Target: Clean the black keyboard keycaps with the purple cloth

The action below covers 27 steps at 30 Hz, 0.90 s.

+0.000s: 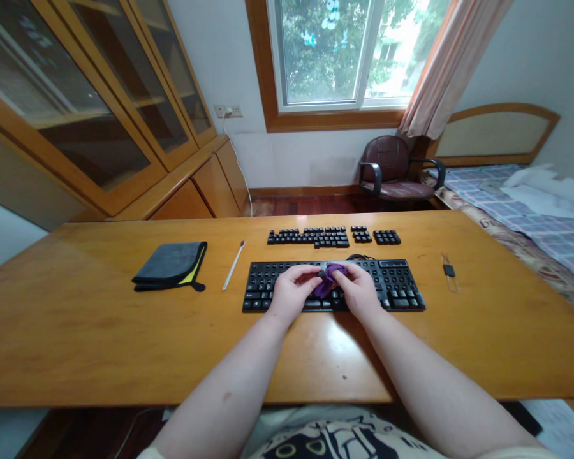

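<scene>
A black keyboard (402,280) lies on the wooden desk in front of me, with many of its keys off. Over its middle, my left hand (291,292) pinches a small black piece that looks like a keycap (321,274). My right hand (360,290) is closed on a crumpled purple cloth (324,290), which touches the small piece between both hands. Behind the keyboard stand loose black keycaps (332,237) in rows, with smaller groups (386,237) beside them to the right.
A folded grey cloth (167,261) with a yellow inside lies at the left of the desk (100,344). Between it and the keyboard rests a thin white brush (233,266). To the right is a keycap puller (449,271) with wire loops. A chair (392,166) stands beyond the desk.
</scene>
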### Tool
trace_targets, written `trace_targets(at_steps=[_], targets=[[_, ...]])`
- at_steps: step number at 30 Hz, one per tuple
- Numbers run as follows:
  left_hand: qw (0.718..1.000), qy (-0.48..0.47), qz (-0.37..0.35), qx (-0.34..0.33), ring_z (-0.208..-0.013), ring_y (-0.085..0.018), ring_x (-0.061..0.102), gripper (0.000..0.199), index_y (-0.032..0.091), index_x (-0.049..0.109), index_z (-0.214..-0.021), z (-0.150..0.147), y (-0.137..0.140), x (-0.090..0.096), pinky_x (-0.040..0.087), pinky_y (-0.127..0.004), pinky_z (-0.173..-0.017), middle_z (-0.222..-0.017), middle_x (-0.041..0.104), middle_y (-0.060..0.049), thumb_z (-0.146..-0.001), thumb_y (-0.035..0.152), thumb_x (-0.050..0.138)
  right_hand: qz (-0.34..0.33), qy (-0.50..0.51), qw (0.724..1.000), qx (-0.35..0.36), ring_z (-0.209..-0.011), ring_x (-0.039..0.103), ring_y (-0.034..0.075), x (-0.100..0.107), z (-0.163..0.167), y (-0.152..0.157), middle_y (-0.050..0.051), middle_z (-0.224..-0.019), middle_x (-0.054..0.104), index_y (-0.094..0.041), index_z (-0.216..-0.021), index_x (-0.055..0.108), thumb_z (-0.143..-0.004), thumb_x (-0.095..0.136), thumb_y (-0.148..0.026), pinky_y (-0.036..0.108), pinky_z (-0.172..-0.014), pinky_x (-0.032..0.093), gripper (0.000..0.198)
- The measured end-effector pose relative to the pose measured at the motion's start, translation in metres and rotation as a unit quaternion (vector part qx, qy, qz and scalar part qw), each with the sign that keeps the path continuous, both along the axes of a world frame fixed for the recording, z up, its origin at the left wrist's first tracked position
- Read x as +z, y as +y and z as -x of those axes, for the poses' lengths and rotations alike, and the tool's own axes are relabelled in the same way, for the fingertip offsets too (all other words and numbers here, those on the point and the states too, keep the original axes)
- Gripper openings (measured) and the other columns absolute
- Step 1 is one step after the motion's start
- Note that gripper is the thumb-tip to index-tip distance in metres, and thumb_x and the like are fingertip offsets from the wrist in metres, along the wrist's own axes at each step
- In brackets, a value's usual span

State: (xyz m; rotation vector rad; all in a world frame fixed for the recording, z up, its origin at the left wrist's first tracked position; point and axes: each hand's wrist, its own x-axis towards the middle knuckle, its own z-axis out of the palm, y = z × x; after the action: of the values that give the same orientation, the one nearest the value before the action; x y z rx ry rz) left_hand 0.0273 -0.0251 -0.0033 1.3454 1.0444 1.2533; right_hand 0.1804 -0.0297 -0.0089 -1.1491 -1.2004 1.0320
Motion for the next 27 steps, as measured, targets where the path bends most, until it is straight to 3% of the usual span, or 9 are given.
trace_targets(at_steps=[5, 13, 19, 27], targets=[[0.999, -0.035, 0.008, -0.018, -0.097, -0.02, 0.063, 0.029, 0.017, 0.065, -0.103, -0.002, -0.001, 0.0, 0.049, -0.037, -0.089, -0.103, 0.068, -0.008, -0.074, 0.022, 0.063, 0.02, 0.024, 0.999, 0.02, -0.063, 0.062, 0.016, 0.0, 0.002, 0.001, 0.003, -0.078, 0.069, -0.019, -0.087, 0.067, -0.067, 0.069, -0.032, 0.029, -0.057, 0.054, 0.024], [0.997, 0.034, -0.072, 0.008, -0.095, -0.018, 0.06, 0.02, 0.02, 0.07, -0.09, 0.001, 0.0, 0.0, 0.05, -0.033, -0.086, -0.1, 0.063, -0.006, -0.071, 0.02, 0.066, 0.007, -0.009, 0.999, 0.05, -0.065, 0.064, 0.017, -0.001, 0.002, -0.001, 0.004, -0.078, 0.07, -0.019, -0.089, 0.068, -0.072, 0.064, -0.034, 0.031, -0.061, 0.054, 0.023], [0.999, -0.037, 0.0, 0.005, -0.095, -0.019, 0.063, 0.032, 0.018, 0.064, -0.104, -0.003, -0.001, -0.002, 0.049, -0.038, -0.09, -0.101, 0.068, -0.007, -0.071, 0.016, 0.064, -0.018, -0.037, 0.998, 0.043, -0.08, 0.065, 0.02, -0.002, 0.0, 0.0, 0.006, -0.096, 0.069, -0.021, -0.102, 0.065, -0.075, 0.061, -0.031, 0.031, -0.065, 0.054, 0.03], [0.998, -0.04, 0.035, 0.017, -0.078, -0.016, 0.066, 0.031, 0.017, 0.066, -0.098, -0.003, -0.002, 0.0, 0.055, -0.03, -0.074, -0.082, 0.07, -0.005, -0.067, 0.015, 0.066, -0.017, -0.07, 0.997, 0.041, -0.078, 0.066, 0.02, -0.01, -0.001, 0.001, 0.005, -0.088, 0.071, -0.022, -0.092, 0.071, -0.068, 0.068, -0.029, 0.034, -0.071, 0.054, 0.025]])
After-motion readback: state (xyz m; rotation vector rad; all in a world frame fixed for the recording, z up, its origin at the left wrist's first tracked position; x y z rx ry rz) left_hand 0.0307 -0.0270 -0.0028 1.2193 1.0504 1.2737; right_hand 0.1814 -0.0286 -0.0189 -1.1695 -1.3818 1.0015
